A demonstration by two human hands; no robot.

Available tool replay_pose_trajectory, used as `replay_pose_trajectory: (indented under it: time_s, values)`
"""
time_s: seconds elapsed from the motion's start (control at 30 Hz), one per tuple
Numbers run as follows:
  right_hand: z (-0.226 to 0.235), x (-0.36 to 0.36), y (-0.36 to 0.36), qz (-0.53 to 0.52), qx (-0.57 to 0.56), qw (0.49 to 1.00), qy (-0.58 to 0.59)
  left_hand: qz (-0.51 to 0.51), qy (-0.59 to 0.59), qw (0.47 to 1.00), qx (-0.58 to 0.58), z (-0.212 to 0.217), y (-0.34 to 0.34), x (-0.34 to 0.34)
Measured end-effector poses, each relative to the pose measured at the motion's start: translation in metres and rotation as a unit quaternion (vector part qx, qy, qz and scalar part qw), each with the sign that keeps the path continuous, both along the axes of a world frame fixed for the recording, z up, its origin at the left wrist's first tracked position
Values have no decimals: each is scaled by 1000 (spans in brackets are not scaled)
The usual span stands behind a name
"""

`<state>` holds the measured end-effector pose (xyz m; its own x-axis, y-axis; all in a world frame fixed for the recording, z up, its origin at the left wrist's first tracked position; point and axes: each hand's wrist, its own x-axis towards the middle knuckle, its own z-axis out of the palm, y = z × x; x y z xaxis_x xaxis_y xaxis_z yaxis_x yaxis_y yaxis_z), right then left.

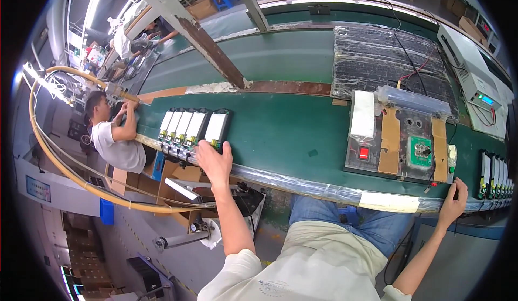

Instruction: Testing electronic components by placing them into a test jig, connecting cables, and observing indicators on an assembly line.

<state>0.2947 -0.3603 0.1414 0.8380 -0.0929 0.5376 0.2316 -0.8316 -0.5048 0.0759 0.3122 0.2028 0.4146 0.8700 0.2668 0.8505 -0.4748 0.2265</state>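
Note:
My left hand (215,163) is at the bench's near edge, its fingers and thumb around the lower end of a black-cased module with a white panel (217,127). Several like modules (183,125) stand in a row just left of it, with small green boards and yellow parts at their near ends. My right hand (453,204) is at the bench edge on the right, fingers loosely curled and apart, with nothing visible in it. Beside it sits a dark test box (350,161) with a red switch (364,153), a green circuit board (420,151) and brown strips.
The green bench (280,128) runs across, its front edge wrapped in clear film. More modules (493,174) stand at the far right. Behind the box are a dark film-wrapped board (388,58) and a white instrument (480,93). A co-worker (116,134) sits at the left, near a yellow hose (81,177).

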Motion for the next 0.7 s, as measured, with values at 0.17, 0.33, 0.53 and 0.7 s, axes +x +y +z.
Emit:
replay_pose_trajectory:
  time_s: [0.17, 0.33, 0.53, 0.7]
  values:
    - [-4, -4, 0, 0, 10, 1000, -15, -83, -64, 995, 3, 22, -43, 18]
    - [0, -3, 8, 14, 17, 998, -61, -157, -27, 985, -71, 37, -70, 44]
    - [16, -9, 24, -5, 19, 998, -58, -297, -215, 828, -424, 40, -103, 42]
    - [14, -8, 22, -8, 23, 998, -62, -438, -303, 691, -489, 83, -173, 58]
